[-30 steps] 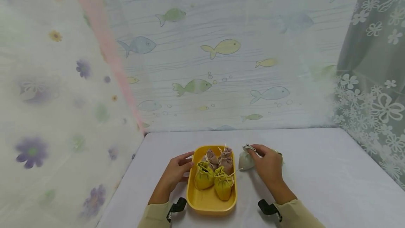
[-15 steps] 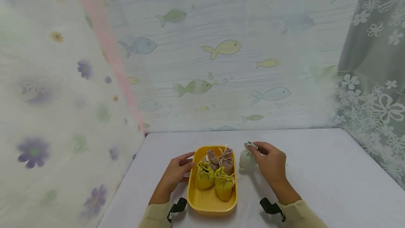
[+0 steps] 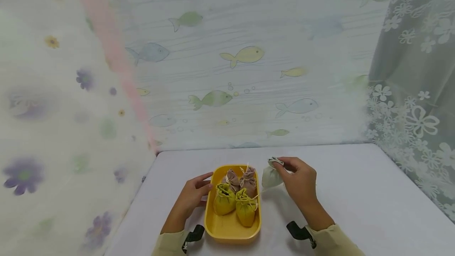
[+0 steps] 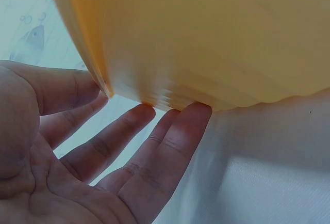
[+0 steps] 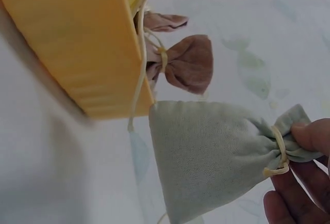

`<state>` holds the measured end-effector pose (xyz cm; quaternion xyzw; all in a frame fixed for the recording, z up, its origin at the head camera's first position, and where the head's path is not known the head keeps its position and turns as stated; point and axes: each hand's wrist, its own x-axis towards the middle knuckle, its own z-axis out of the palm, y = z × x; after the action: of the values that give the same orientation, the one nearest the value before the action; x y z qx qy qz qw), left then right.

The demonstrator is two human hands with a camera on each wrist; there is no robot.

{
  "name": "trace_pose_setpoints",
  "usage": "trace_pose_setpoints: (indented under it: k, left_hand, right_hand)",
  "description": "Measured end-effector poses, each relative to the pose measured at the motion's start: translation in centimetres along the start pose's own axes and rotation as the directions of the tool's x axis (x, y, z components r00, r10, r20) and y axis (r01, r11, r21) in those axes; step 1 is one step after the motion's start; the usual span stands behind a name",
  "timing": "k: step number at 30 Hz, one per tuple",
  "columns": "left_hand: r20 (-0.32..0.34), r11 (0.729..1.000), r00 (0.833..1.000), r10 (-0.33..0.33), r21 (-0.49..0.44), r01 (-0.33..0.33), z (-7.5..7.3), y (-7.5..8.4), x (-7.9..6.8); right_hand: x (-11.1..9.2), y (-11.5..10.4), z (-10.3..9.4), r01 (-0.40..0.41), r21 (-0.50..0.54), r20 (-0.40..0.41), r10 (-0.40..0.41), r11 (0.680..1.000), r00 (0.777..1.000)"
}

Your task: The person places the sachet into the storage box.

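Observation:
In the head view, my right hand (image 3: pixel 301 180) pinches the gathered neck of a pale green drawstring pouch (image 3: pixel 271 177). This pouch hangs just right of a yellow tray (image 3: pixel 232 233), apparently a little above the table. The right wrist view shows thumb and fingers at the pouch's tied neck (image 5: pixel 291 136). My left hand (image 3: pixel 192 196) rests at the tray's left side, its fingertips (image 4: pixel 193 118) touching the outer wall with fairly straight fingers. Inside the tray stand two mustard-yellow pouches (image 3: pixel 224 200) in front and two mauve pouches (image 3: pixel 249 181) behind.
A white cloth covers the table (image 3: pixel 348 192). Behind it hangs a fish-print curtain (image 3: pixel 249 90), with a floral curtain (image 3: pixel 64 129) on the left and a grey lace one (image 3: pixel 416 110) on the right. Black wrist mounts (image 3: pixel 298 231) sit beside both forearms.
My right hand has raised the pale green pouch slightly. The left hand has stayed at the tray's side. The head view has shifted a little.

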<state>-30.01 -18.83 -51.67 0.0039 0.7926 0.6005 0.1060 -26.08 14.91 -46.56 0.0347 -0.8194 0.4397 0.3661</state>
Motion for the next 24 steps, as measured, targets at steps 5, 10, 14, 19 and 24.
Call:
trace_pose_setpoints:
  k: [5,10,14,19,24]
  left_hand:
    - [0.023,0.999,0.999,0.03,-0.017,-0.03,-0.4,-0.1,-0.1]
    - [0.02,1.0,0.999,0.027,-0.016,-0.026,-0.5,-0.1,-0.2]
    - [0.013,1.0,1.0,0.019,-0.011,-0.018,-0.5,-0.1,-0.1]
    - [0.01,1.0,1.0,0.006,-0.019,-0.006,-0.5,-0.1,0.1]
    - [0.014,1.0,1.0,0.003,-0.026,-0.003,-0.5,-0.3,0.2]
  right_hand:
    - [0.1,-0.8,-0.1,0.023,0.038,0.001,-0.023,0.999,1.0]
    - [0.2,-1.3,-0.3,0.05,0.071,-0.001,-0.05,0.996,0.999]
    - [0.2,-1.7,-0.4,0.058,0.085,0.004,-0.059,0.995,0.998]
    - [0.1,-2.2,-0.6,0.055,0.078,0.018,-0.056,0.995,0.998]
    - [-0.1,-2.9,-0.7,0.053,0.075,0.036,-0.056,0.996,0.998]
